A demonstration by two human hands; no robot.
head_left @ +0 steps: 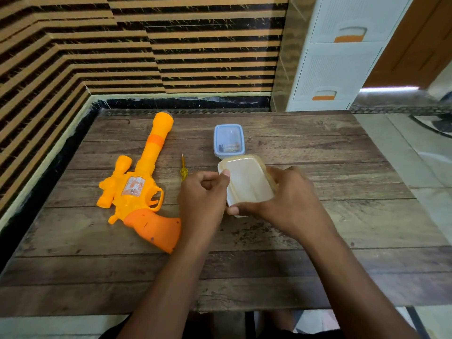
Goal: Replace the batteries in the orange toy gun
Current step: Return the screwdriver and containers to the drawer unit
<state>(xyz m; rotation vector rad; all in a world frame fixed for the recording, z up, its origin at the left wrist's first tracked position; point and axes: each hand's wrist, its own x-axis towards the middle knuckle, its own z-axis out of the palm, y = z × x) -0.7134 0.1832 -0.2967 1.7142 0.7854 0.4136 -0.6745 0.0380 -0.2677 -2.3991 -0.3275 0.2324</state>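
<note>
The orange toy gun [139, 182] lies flat on the left of the wooden table [318, 241], barrel pointing away, grip toward me. A small yellow-handled screwdriver [183, 170] lies just right of it. At the table's middle sits a cream lidded plastic box [247, 182]. My right hand [283, 201] grips its right side and near corner. My left hand [203, 199] pinches the lid's left edge with thumb and finger. Behind it stands a blue-rimmed clear box [229, 141] with small items inside, too blurred to name.
Striped walls close off the table at the back and left. A white drawer unit [337, 57] with orange handles stands beyond the back right corner. Tiled floor lies to the right of the table.
</note>
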